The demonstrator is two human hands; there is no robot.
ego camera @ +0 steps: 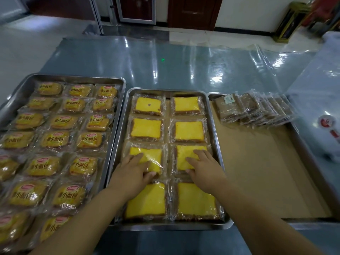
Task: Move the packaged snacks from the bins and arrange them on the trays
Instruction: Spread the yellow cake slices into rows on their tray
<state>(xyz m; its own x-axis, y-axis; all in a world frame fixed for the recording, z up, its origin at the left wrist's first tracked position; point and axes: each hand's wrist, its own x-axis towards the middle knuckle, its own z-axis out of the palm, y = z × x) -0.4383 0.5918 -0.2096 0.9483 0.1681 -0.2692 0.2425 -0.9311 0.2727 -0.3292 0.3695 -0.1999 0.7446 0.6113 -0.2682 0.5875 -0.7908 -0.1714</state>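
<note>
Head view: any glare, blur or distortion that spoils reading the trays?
Head view: bright glare streaks on the plastic table cover; wide-angle bending at the edges; left tray packets blur toward the corner; middle tray and both hands, left, right, stay readable.

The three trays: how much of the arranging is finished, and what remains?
Done: left tray is packed with small bread packets; middle tray holds eight yellow cake slices in two columns. In hand: left hand and right hand press the third-row slices. Left: right tray holds only one row of brown packets.
</note>
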